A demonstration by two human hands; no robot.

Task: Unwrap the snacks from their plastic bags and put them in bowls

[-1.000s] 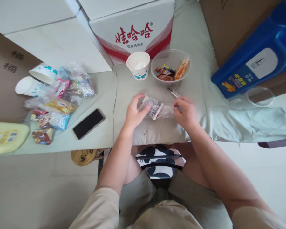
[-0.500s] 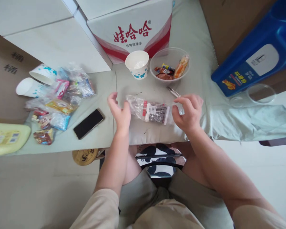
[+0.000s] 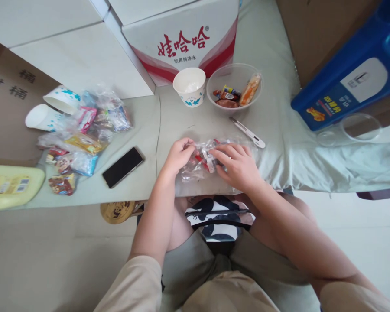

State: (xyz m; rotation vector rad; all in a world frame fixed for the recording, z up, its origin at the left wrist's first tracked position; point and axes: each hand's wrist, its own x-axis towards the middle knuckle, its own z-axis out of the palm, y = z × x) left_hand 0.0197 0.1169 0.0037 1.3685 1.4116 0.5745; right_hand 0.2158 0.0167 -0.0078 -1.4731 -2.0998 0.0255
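Note:
A clear plastic snack bag (image 3: 198,162) with red and dark contents lies crumpled on the pale green cloth near the table's front edge. My left hand (image 3: 178,157) pinches its left end with curled fingers. My right hand (image 3: 238,167) lies over its right part, fingers pressed down on the plastic. Behind them a small white utility knife (image 3: 247,132) rests on the cloth. Further back stand a white paper cup (image 3: 189,86) and a clear bowl (image 3: 214,82) holding wrapped snacks.
A black phone (image 3: 122,167) lies left of my hands. A heap of snack packets (image 3: 84,134) and two tipped paper cups (image 3: 52,108) sit at the left. A white-and-red carton (image 3: 188,39) stands behind. A blue jug (image 3: 351,73) and clear lids (image 3: 357,128) are at the right.
The bag was held stretched out flat between my hands; now both hands have come together over it and it is bunched up. The knife, formerly half hidden by my right hand, lies in full view.

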